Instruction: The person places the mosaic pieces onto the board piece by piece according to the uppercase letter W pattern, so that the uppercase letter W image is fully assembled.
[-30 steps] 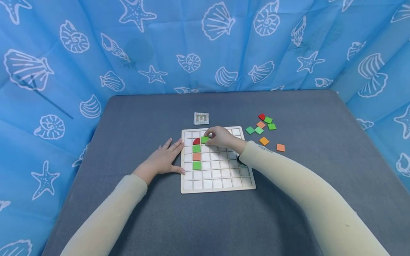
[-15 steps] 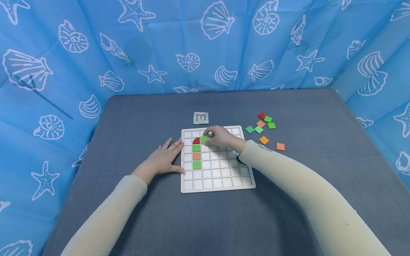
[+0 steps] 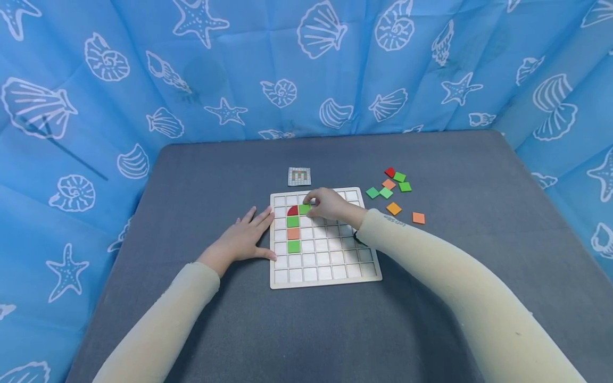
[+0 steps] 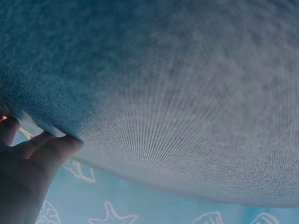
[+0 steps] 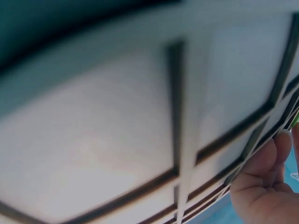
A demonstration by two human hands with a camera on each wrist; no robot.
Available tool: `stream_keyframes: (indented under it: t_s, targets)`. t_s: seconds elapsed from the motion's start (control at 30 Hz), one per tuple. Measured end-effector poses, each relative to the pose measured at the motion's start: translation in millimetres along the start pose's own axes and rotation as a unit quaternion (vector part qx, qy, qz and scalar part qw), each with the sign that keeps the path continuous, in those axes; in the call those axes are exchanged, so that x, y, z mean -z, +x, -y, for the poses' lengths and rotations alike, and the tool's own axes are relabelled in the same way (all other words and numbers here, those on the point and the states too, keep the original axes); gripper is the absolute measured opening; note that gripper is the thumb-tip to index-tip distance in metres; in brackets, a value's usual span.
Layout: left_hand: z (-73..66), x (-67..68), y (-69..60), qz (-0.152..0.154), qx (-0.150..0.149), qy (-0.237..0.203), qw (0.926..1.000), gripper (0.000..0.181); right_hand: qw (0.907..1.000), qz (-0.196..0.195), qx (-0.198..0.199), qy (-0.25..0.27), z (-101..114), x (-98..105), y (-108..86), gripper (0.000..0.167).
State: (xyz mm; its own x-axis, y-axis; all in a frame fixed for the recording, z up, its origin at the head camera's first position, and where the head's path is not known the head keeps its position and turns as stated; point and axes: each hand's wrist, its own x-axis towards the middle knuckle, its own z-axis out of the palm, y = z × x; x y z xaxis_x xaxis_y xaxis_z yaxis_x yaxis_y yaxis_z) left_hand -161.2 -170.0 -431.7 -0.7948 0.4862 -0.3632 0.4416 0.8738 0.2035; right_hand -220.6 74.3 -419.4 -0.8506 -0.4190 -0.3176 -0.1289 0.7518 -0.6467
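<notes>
A pale gridded board [image 3: 325, 274] lies on the table in the head view. My right hand [image 3: 330, 206] reaches over its upper part, thumb and fingertips pinching a green square tile [image 3: 304, 209] in the second row. Left of this tile sits a red quarter-round tile [image 3: 292, 211]. Below the red one runs a column: a green tile [image 3: 293, 222], an orange tile [image 3: 293, 234] and another green tile [image 3: 293, 247]. My left hand [image 3: 243, 238] lies with spread fingers, its fingertips and thumb at the board's left edge. In the right wrist view the right fingers partly hide the held tile.
A small pattern card [image 3: 299, 176] lies behind the board. To the right are several loose tiles: a red one [image 3: 390, 172], green ones, an orange-yellow one [image 3: 394, 208] and a salmon one [image 3: 418, 218]. A blue seashell curtain [image 3: 282, 53] surrounds the grey table [image 3: 220, 319].
</notes>
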Motion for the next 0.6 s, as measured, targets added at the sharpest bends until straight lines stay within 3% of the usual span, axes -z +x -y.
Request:
stream_keyframes:
  t_s: [0.33, 0.6]
  targets:
    - [0.2, -1.2, 0.2, 0.0, -0.004, -0.007, 1.0, 0.108, 0.9992, -0.003, 0.0, 0.04, -5, 9, -9.9, 0.037]
    - [-0.7, 0.5, -1.0, -0.002, -0.002, -0.007, 1.0, 0.109, 0.9975, -0.017, 0.013, 0.067, -14, 26, -28.8, 0.037]
